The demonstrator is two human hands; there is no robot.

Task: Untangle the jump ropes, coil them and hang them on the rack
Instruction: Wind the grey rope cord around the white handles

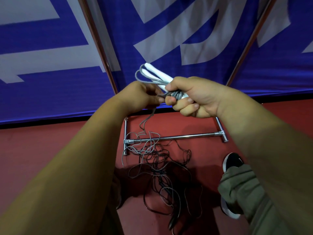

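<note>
Red floor (59, 150) meets a blue banner (50, 92) bearing large white shapes, with slanting poles (100, 48) in front of it. Chrome bars of the rack (177, 137) rest on the floor near the banner's foot. Right hand (194, 97): grip clamped round two white handles (157, 73) and the coiled grey rope (144, 77), raised before the banner. Left hand (144, 95): grip pinched on a grey strand just beside the coil. The strand drops to the tangle of ropes (160, 167), which overlaps the rack's crossbar. Black shoe (232, 161) stands right of the tangle.
</note>
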